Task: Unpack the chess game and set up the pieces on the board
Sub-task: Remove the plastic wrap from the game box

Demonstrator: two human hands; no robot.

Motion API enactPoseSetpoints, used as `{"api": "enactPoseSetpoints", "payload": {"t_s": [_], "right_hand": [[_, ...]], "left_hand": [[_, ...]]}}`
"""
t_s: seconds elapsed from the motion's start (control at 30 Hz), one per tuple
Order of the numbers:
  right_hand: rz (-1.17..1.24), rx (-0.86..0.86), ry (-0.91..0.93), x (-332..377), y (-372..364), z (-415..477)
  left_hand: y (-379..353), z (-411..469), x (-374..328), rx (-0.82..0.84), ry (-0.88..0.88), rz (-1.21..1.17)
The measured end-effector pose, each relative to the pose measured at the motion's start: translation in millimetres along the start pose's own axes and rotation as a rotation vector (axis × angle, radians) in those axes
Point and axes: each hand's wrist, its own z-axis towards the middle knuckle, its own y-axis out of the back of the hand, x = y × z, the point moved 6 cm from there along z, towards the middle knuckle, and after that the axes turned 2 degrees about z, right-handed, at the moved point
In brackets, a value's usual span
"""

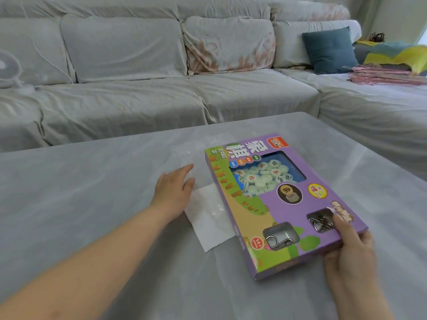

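While the right hand [349, 250] grips a corner of the chess box [298, 218], the left hand [173, 190] lies straight-fingered beside it.

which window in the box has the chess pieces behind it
The large window at the box's far end, full of pale round pieces; the two small windows by the right hand show metal puzzles.

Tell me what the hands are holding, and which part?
The right hand grips the purple chess box at its near right corner, thumb on top. The left hand holds nothing; it rests flat on a plastic wrapper beside the box.
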Motion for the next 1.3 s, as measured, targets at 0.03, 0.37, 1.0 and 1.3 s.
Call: {"api": "enactPoseSetpoints", "payload": {"t_s": [0.03,0.37,1.0,1.3], "right_hand": [[-0.002,0.027,-0.013,0,-6,-7],[-0.142,0.413,-0.394,-56,-75,-93],[-0.479,0.458,-0.599,-99,-93,-165],[-0.310,0.375,-0.730,-105,-81,-166]], "left_hand": [[10,-8,0,-0.014,0.033,-0.163],[82,-127,87,-0.107,0.538,-1.117],[123,-210,142,-0.397,0.612,-0.200],[53,-221,54,-0.024,-0.330,0.238]]}}
